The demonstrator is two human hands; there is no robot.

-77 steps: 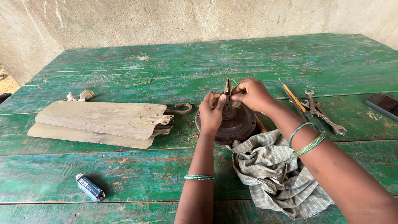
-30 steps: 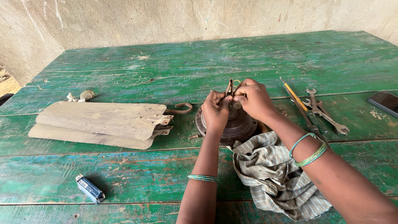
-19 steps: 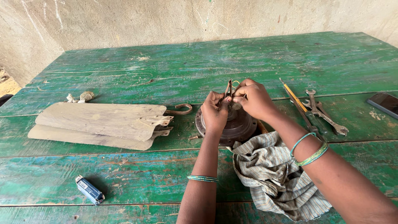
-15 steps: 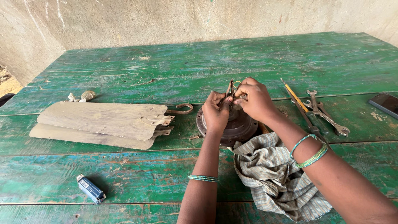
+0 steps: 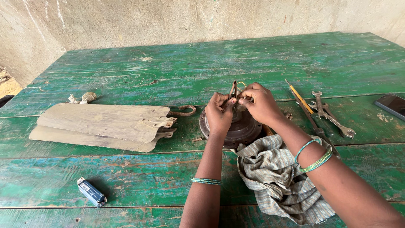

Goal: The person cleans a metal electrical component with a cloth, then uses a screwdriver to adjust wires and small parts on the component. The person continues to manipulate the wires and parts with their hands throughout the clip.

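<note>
- The left hand (image 5: pixel 220 113) rests on top of a round, rusty ceiling-fan motor housing (image 5: pixel 236 128), fingers curled and pinched on a thin bent metal piece (image 5: pixel 232 89) that stands up from the motor's centre.
- The right hand (image 5: pixel 260 103) meets it from the other side, fingers closed around the same spot, where a loop of pale wire (image 5: pixel 241 84) shows above the knuckles (what exactly its fingertips grip is hidden by the hand itself).
- The motor housing sits on the green painted wooden table (image 5: pixel 177 76), roughly midway between its left and right edges and nearer the near edge than the far one.
- A crumpled striped cloth (image 5: pixel 278 177) lies against the motor's near side and runs towards the near edge, under the right forearm.
- Both wrists wear green bangles.
- Towards the right edge lie a yellow-handled screwdriver (image 5: pixel 298 98) and two open-ended spanners (image 5: pixel 331 116) close together; further right, a dark phone (image 5: pixel 392 105) lies at the edge of view.
- Left of the motor lies a stack of worn, beige fan blades (image 5: pixel 103 126), with a rusty hook (image 5: pixel 183 112) just beside their metal ends.
- A small knot of pale scraps (image 5: pixel 83 98) sits beyond the blades.
- A small blue box (image 5: pixel 91 192) lies near the near-left corner.
</note>
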